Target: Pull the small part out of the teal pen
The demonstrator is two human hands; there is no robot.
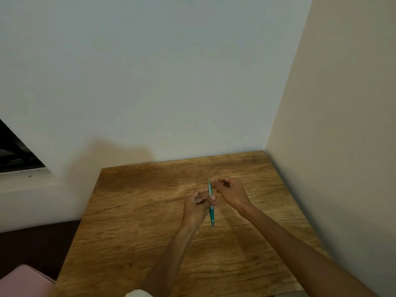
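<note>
Teal pen [211, 203] held upright-ish above the wooden table [132, 228], tip end pointing down toward the person, top end pointing away toward the wall. Pen sits over the table's middle, a bit toward its far right corner, not touching the tabletop as far as can be told.

Left hand [198, 207] grips the pen around its middle: fingers curled round the barrel, thumb side toward the pen, knuckles facing the camera. Lower teal part of the pen sticks out below this hand.

Right hand [230, 192] is just beside the pen's upper end, on the side nearer the table's right edge. Its fingers are curled in, thumb and forefinger tips pressed together at the pen's pale top end; looks like a pinch on that top, but the contact is small and blurred, so cannot tell for sure.

Both forearms cross the table's near edge, bare. Hands nearly touch each other at the pen.

Table is pushed into a room corner: pale wall [171, 82] along its far edge, beige wall [342, 125] along its right edge. Left of the table, a dark window opening [15, 151] in the wall, and a pink object [23, 281] off the table's near left corner. A white bit [138, 293] shows at the table's near edge.
</note>
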